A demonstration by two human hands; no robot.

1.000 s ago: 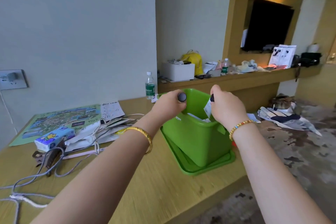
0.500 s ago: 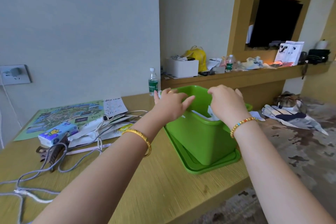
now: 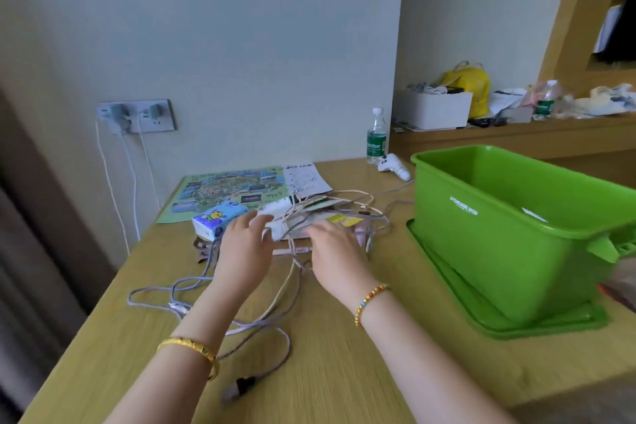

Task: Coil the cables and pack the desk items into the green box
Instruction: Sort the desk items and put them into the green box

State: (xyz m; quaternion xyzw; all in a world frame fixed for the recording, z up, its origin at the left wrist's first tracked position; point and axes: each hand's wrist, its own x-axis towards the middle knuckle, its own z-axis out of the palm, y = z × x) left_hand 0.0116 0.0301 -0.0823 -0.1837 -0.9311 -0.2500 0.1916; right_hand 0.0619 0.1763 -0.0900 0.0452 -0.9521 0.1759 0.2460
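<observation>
Two outstretched arms, left hand [image 3: 242,244] and right hand [image 3: 335,251] loosely spread over tangled cables [image 3: 275,286].

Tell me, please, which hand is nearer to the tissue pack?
The left hand: its fingertips reach just right of the tissue pack. The right hand is farther right, over the cables.

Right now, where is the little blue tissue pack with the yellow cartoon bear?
The blue tissue pack lies on the wooden desk, left of centre, just beyond the left hand and on the near edge of the green map.
</observation>
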